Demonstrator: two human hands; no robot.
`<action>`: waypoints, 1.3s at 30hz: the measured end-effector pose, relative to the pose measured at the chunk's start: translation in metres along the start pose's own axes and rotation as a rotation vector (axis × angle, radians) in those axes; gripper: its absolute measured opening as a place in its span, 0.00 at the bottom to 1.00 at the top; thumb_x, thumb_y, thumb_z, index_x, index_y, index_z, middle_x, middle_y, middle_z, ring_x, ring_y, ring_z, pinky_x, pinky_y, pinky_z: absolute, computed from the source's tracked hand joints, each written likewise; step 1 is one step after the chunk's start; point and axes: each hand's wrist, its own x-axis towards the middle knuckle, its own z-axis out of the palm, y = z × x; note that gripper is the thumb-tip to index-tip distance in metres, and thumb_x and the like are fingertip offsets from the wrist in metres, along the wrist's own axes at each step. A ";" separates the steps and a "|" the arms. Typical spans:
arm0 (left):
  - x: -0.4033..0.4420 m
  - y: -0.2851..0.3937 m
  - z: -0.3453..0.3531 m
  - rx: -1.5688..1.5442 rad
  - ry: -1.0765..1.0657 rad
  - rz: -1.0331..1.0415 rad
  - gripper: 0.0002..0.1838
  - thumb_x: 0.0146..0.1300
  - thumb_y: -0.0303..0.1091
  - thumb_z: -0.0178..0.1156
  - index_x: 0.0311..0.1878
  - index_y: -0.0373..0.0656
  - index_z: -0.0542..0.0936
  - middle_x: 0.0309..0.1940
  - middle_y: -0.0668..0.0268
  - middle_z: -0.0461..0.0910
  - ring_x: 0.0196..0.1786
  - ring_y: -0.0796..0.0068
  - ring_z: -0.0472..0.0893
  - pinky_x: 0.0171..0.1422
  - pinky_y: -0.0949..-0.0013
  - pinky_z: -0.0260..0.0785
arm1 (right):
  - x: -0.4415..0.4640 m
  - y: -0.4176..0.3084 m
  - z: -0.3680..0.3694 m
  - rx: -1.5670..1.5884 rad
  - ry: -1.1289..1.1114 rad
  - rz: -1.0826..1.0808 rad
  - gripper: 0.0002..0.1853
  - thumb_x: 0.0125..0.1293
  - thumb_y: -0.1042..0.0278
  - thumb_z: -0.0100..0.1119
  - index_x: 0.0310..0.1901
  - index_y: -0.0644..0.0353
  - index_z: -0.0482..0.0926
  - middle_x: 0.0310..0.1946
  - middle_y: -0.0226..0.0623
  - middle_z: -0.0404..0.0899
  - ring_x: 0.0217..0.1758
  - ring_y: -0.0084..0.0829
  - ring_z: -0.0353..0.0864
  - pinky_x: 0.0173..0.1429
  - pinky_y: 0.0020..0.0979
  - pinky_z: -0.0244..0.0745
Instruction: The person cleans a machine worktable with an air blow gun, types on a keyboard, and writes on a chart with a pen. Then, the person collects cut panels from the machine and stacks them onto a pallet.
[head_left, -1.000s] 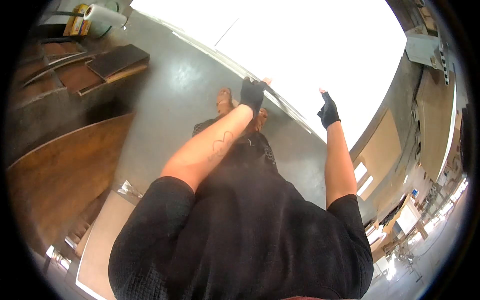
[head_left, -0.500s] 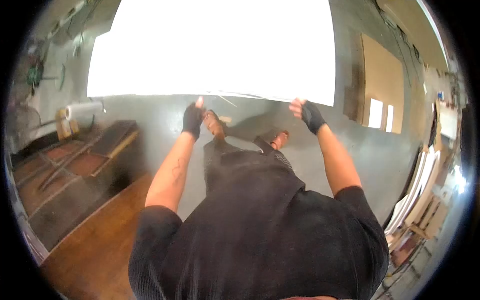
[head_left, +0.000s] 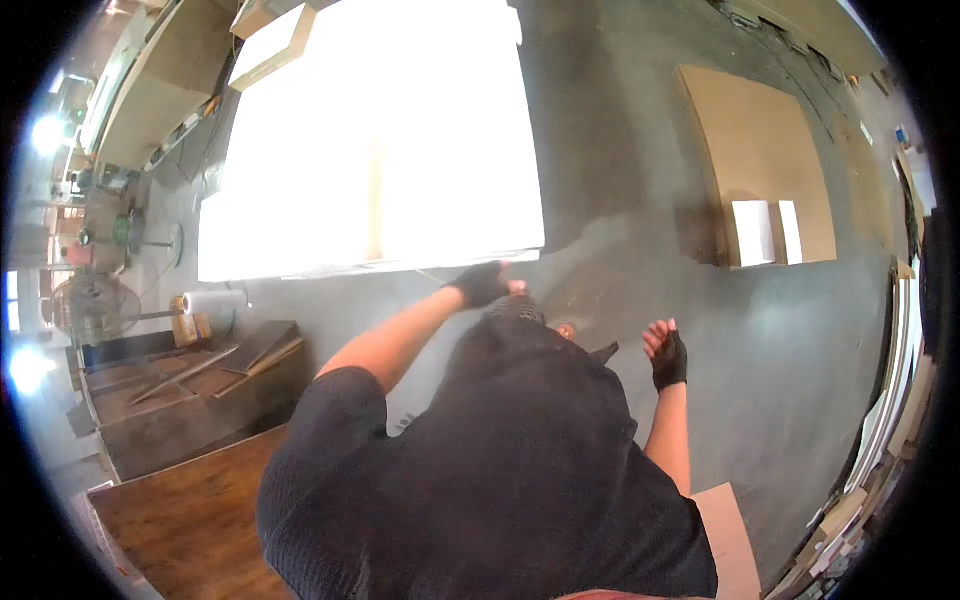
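Observation:
A stack of large, overexposed white sheets (head_left: 310, 180) fills the upper left of the head view, its near edge facing me. Just below that edge is my left hand (head_left: 488, 285) in a black fingerless glove. Its bare fingertips are a little apart and hold nothing that I can see; whether it touches the edge I cannot tell. Away to the right, my right hand (head_left: 667, 356), gloved the same way, hangs over the floor with fingers loosely spread and nothing in it.
On the right a brown cardboard sheet (head_left: 760, 130) carries small white pieces (head_left: 753, 232). At left are a wooden-looking table (head_left: 190, 510), a box of scraps (head_left: 170, 430), a clear film roll (head_left: 215, 300) and a fan (head_left: 97, 307). Panels (head_left: 900, 350) lean along the right.
The view has turned, and the white stack now sits further left and lower. My right hand has moved away from its edge towards my body; my left hand remains close to the edge.

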 end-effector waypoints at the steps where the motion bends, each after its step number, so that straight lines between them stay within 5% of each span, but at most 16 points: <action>1: 0.023 0.025 -0.013 -0.126 0.021 0.029 0.43 0.64 0.61 0.57 0.67 0.29 0.66 0.61 0.44 0.74 0.63 0.55 0.76 0.66 0.59 0.66 | 0.021 -0.029 0.003 0.047 -0.101 -0.034 0.28 0.69 0.42 0.55 0.58 0.58 0.74 0.50 0.34 0.79 0.52 0.33 0.79 0.51 0.32 0.71; 10: 0.244 0.164 -0.074 -0.540 0.086 0.233 0.41 0.62 0.50 0.65 0.69 0.33 0.63 0.62 0.47 0.74 0.66 0.56 0.73 0.68 0.60 0.65 | 0.154 -0.287 0.019 -0.157 -0.052 -0.137 0.22 0.70 0.44 0.55 0.53 0.54 0.76 0.50 0.34 0.80 0.48 0.33 0.82 0.45 0.30 0.71; 14: 0.336 0.211 -0.112 -0.484 -0.005 0.207 0.40 0.59 0.50 0.67 0.67 0.34 0.67 0.60 0.50 0.75 0.63 0.57 0.75 0.67 0.60 0.67 | 0.219 -0.319 -0.084 -0.355 0.216 -0.042 0.22 0.70 0.40 0.53 0.29 0.51 0.74 0.22 0.25 0.71 0.26 0.24 0.69 0.31 0.28 0.64; 16: 0.359 0.250 -0.145 -0.493 0.032 0.229 0.40 0.59 0.49 0.67 0.67 0.34 0.66 0.60 0.50 0.75 0.62 0.57 0.75 0.67 0.61 0.66 | 0.246 -0.320 -0.144 -0.575 0.312 0.009 0.24 0.68 0.38 0.54 0.25 0.51 0.73 0.19 0.26 0.66 0.22 0.25 0.64 0.27 0.30 0.59; 18: 0.392 0.268 -0.183 -0.503 0.038 0.271 0.37 0.60 0.47 0.66 0.67 0.37 0.67 0.61 0.52 0.74 0.63 0.59 0.75 0.67 0.61 0.67 | 0.309 -0.289 -0.227 -0.285 0.282 0.305 0.26 0.67 0.39 0.56 0.21 0.52 0.74 0.18 0.34 0.72 0.21 0.33 0.68 0.25 0.37 0.58; 19: 0.418 0.273 -0.202 -0.522 0.050 0.310 0.34 0.62 0.47 0.65 0.66 0.40 0.68 0.62 0.54 0.74 0.63 0.61 0.75 0.65 0.61 0.68 | 0.337 -0.304 -0.234 -1.134 0.514 0.313 0.28 0.68 0.34 0.50 0.44 0.53 0.84 0.32 0.35 0.78 0.34 0.32 0.75 0.39 0.36 0.71; 21: 0.506 0.251 -0.202 -0.727 0.023 0.363 0.35 0.61 0.46 0.66 0.67 0.39 0.67 0.62 0.53 0.74 0.64 0.60 0.74 0.67 0.60 0.67 | 0.376 -0.270 -0.250 -0.261 0.419 0.374 0.23 0.65 0.41 0.61 0.35 0.59 0.80 0.28 0.38 0.78 0.29 0.40 0.76 0.35 0.42 0.75; 22: 0.563 0.228 -0.195 -0.913 -0.012 0.372 0.41 0.58 0.45 0.68 0.69 0.35 0.64 0.61 0.51 0.75 0.65 0.57 0.74 0.69 0.60 0.64 | 0.414 -0.281 -0.240 -0.276 0.383 0.371 0.23 0.65 0.41 0.61 0.36 0.58 0.80 0.28 0.38 0.78 0.30 0.40 0.76 0.35 0.43 0.76; 25: 0.612 0.224 -0.253 -0.444 0.135 0.209 0.40 0.59 0.48 0.67 0.69 0.35 0.65 0.61 0.51 0.74 0.64 0.56 0.74 0.68 0.59 0.65 | 0.531 -0.312 -0.209 -0.318 0.291 0.364 0.23 0.64 0.42 0.62 0.41 0.58 0.80 0.30 0.39 0.78 0.32 0.42 0.77 0.35 0.44 0.76; 28: 0.715 0.107 -0.218 -0.043 0.322 0.191 0.24 0.64 0.48 0.59 0.54 0.38 0.77 0.50 0.51 0.79 0.52 0.54 0.80 0.59 0.58 0.71 | 0.603 -0.449 -0.110 -0.358 0.345 0.422 0.25 0.62 0.41 0.64 0.47 0.57 0.79 0.33 0.41 0.78 0.34 0.43 0.79 0.35 0.45 0.75; 29: 0.660 0.169 -0.276 -0.019 0.240 -0.171 0.29 0.61 0.51 0.60 0.57 0.38 0.77 0.55 0.49 0.78 0.58 0.50 0.78 0.63 0.57 0.68 | 0.629 -0.507 -0.063 -0.450 0.300 0.350 0.26 0.61 0.40 0.65 0.46 0.57 0.79 0.33 0.41 0.78 0.34 0.42 0.79 0.35 0.44 0.75; 30: 0.696 0.088 -0.248 0.150 0.060 -0.068 0.32 0.61 0.54 0.60 0.59 0.37 0.76 0.59 0.48 0.76 0.62 0.49 0.75 0.67 0.57 0.66 | 0.658 -0.566 -0.016 -0.541 0.262 0.275 0.27 0.61 0.39 0.65 0.46 0.57 0.79 0.33 0.41 0.79 0.34 0.40 0.79 0.36 0.44 0.74; 32: 0.663 0.090 -0.263 0.031 0.197 -0.396 0.34 0.61 0.59 0.59 0.57 0.36 0.77 0.56 0.45 0.77 0.61 0.50 0.76 0.65 0.55 0.67 | 0.696 -0.688 0.110 -0.502 0.100 0.236 0.24 0.63 0.40 0.63 0.42 0.56 0.80 0.29 0.38 0.79 0.30 0.37 0.78 0.31 0.42 0.71; 36: 0.660 0.157 -0.367 -0.240 0.157 -0.521 0.32 0.60 0.61 0.58 0.50 0.38 0.79 0.53 0.46 0.79 0.57 0.51 0.78 0.62 0.52 0.68 | 0.851 -0.879 0.330 -0.647 -0.705 -0.092 0.18 0.71 0.48 0.54 0.36 0.54 0.78 0.29 0.28 0.78 0.31 0.27 0.75 0.31 0.31 0.67; 37: 0.672 0.165 -0.391 -0.301 0.196 -0.550 0.31 0.60 0.60 0.59 0.49 0.38 0.79 0.49 0.48 0.80 0.54 0.53 0.80 0.60 0.54 0.69 | 0.911 -0.913 0.375 -0.020 -1.134 0.237 0.14 0.71 0.51 0.54 0.40 0.54 0.79 0.33 0.28 0.79 0.33 0.26 0.77 0.33 0.29 0.68; 39: 0.693 0.175 -0.442 -0.397 0.293 -0.608 0.29 0.60 0.58 0.61 0.48 0.38 0.78 0.42 0.50 0.82 0.49 0.57 0.82 0.56 0.58 0.71 | 0.859 -0.985 0.499 -0.453 -0.563 -0.126 0.14 0.71 0.51 0.53 0.46 0.51 0.78 0.41 0.29 0.81 0.40 0.28 0.80 0.40 0.29 0.70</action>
